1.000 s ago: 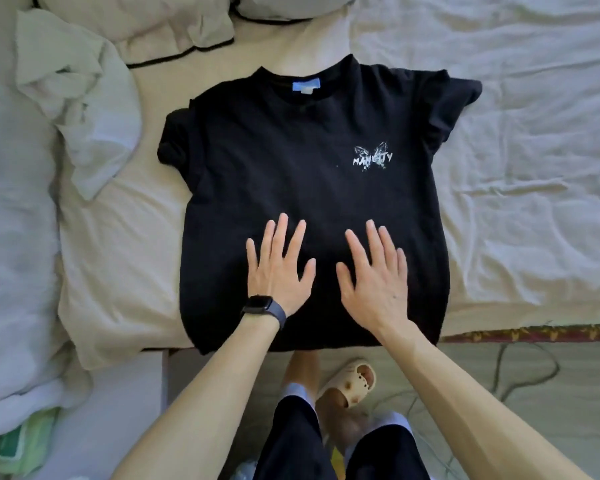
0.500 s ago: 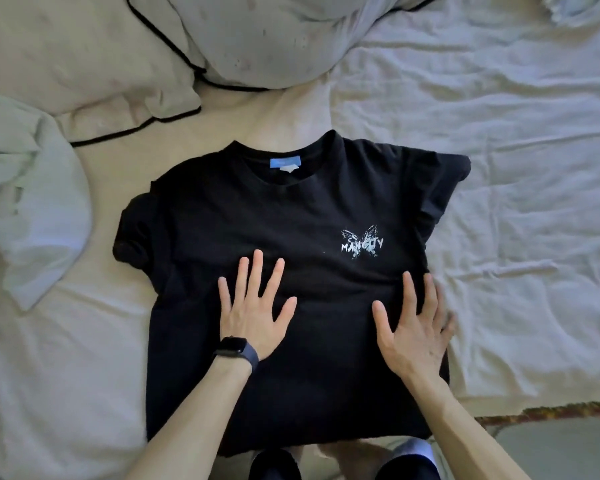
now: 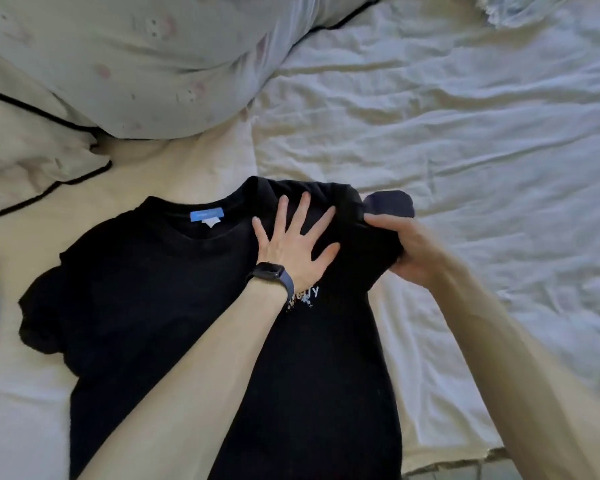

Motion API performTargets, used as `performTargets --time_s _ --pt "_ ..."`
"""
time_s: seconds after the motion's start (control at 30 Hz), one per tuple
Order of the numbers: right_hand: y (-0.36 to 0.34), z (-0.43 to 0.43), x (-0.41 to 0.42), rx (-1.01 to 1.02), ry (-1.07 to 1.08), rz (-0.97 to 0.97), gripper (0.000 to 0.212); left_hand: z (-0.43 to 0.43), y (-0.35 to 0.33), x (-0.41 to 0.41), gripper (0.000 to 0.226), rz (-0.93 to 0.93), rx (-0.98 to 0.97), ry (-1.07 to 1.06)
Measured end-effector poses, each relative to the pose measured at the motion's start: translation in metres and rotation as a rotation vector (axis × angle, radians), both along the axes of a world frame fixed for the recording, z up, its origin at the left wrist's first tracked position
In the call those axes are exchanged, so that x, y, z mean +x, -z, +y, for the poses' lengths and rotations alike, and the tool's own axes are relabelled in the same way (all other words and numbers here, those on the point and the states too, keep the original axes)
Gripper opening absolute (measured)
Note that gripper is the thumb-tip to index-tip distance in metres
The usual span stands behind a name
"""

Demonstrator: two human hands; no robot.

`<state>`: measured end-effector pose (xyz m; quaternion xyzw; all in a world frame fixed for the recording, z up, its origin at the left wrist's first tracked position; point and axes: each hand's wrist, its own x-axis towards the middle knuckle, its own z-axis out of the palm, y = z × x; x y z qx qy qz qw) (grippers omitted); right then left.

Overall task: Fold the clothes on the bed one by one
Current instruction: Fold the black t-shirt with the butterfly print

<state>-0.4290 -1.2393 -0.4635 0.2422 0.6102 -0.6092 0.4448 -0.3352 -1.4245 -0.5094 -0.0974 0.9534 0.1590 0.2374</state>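
A black T-shirt (image 3: 146,306) with a blue neck label and a small white chest print lies front up on the bed. My left hand (image 3: 293,244), with a dark watch on its wrist, presses flat with spread fingers on the shirt's right shoulder. My right hand (image 3: 407,247) grips the right sleeve, bunched and lifted off the sheet, with the sleeve's end sticking out above the fingers. The left sleeve lies crumpled at the shirt's left side.
A large pale pillow (image 3: 160,64) and a cream pillow with black piping (image 3: 25,157) lie behind the shirt. Wrinkled white sheet (image 3: 465,133) spreads to the right. The bed's near edge (image 3: 465,465) shows at bottom right.
Both hands moved up from the shirt's lower body to its right shoulder. The right hand went from flat to gripping the right sleeve and has lifted it. The camera moved closer.
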Motion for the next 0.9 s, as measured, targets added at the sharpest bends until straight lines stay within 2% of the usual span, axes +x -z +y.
performTargets --time_s 0.1,0.17,0.23,0.3,0.37,0.43,0.53,0.6,0.63,0.73,0.9 --pt "0.006 0.043 -0.005 0.387 0.170 0.361 0.018 0.013 -0.001 -0.018 0.061 -0.076 -0.034 -0.064" --pt "0.013 0.065 -0.002 0.521 0.178 0.391 0.029 0.020 -0.001 -0.022 0.063 -0.092 -0.113 -0.063" --pt "0.020 0.073 0.007 0.502 0.155 0.296 0.044 0.028 -0.001 -0.024 0.068 -0.082 -0.162 -0.047" --pt "0.024 0.077 0.013 0.457 0.194 0.242 0.055 0.036 -0.005 -0.031 0.077 -0.056 -0.125 -0.058" --pt "0.019 0.079 0.019 0.471 0.189 0.214 0.056 0.047 -0.009 -0.047 0.087 -0.011 -0.093 -0.031" --pt "0.015 0.082 0.029 0.552 0.049 0.162 0.057 0.059 -0.014 -0.067 0.089 0.082 -0.098 0.095" --pt "0.015 0.082 0.045 0.494 -0.131 0.066 0.043 0.087 -0.019 -0.109 0.072 0.080 -0.083 0.293" --pt "0.017 0.084 0.049 0.468 -0.139 0.062 0.027 0.107 -0.020 -0.139 0.054 -0.021 -0.104 0.410" --pt "0.018 0.086 0.049 0.486 -0.117 0.070 0.027 0.116 -0.023 -0.153 0.044 -0.063 -0.085 0.437" --pt "0.023 0.094 0.052 0.597 0.026 0.131 0.033 0.120 -0.026 -0.179 0.024 -0.073 0.021 0.290" --pt "0.029 0.094 0.058 0.637 0.119 0.156 0.030 0.117 -0.020 -0.178 0.030 -0.104 -0.042 0.275"
